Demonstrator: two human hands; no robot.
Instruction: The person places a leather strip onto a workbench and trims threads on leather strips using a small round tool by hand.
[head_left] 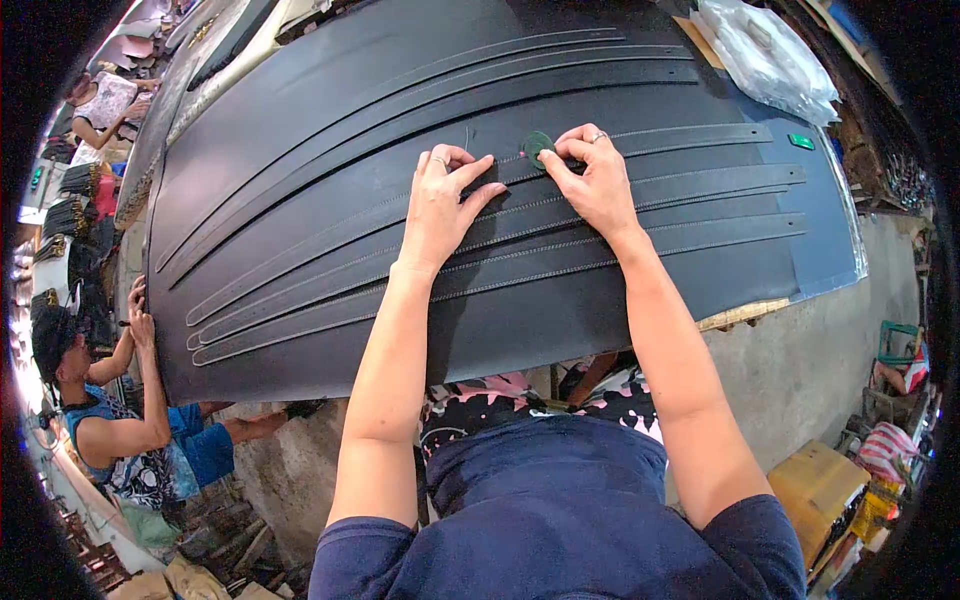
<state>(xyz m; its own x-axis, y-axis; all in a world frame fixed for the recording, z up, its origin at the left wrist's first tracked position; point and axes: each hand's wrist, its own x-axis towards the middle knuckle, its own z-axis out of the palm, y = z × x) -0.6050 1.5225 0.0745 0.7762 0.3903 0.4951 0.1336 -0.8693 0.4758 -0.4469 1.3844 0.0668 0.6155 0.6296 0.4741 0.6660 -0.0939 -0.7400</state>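
Note:
My right hand pinches a flat, round, dark green disc over one of the long black straps. My left hand rests at that same strap, its thumb and index finger apart with nothing visible between them. Several black straps with stitched edges lie side by side across the black table surface. Each strap curves toward the left end, and small holes show near some right ends. Beyond my left hand lies a thin thread-like piece.
Clear plastic bags lie at the far right corner. A small green item sits on the blue-grey sheet there. One person sits at the table's left edge; another is farther back. A brown box stands lower right.

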